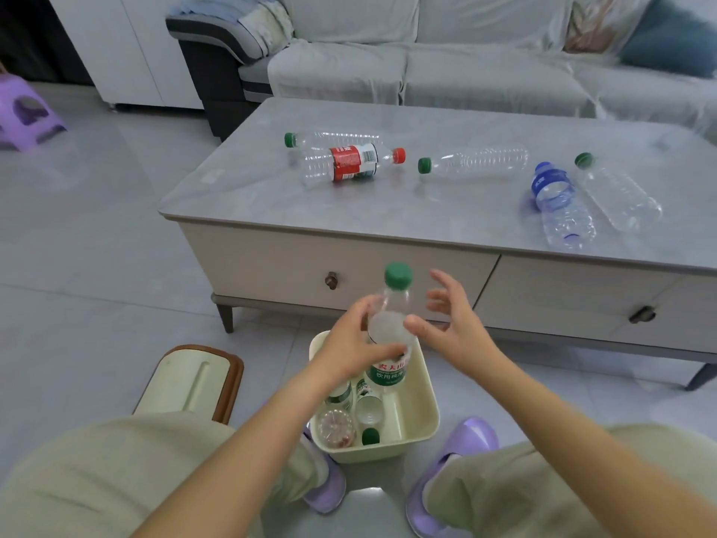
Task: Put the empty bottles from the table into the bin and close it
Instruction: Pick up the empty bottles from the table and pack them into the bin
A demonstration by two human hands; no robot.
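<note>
Clear plastic with a green cap: the bottle (389, 335) stands nearly upright over the bin (417, 386), its base already below the rim at the bin's 12 o'clock side. Our left hand (355, 349) is wrapped around its middle; our right hand (452, 324) is spread and empty at its 3 o'clock, the thumb just beside the bottle or perhaps brushing it — we cannot tell which.

We judge the main risk to be crowding. Several bottles already stand or lie in the bin, mostly toward its 9 o'clock side, and if we let go with this one upright it could catch on them, stick up above the rim and later stop the lid (190, 384) from seating. The lid lies on the floor at the bin's 9 o'clock, apart from it.

Five bottles remain lying on the worktop (248, 196): two together at 11 o'clock, one at 12, two at 2 o'clock. They are light and round, so a careless reach could roll one off the edge. The bin may not hold all of them loosely.
</note>
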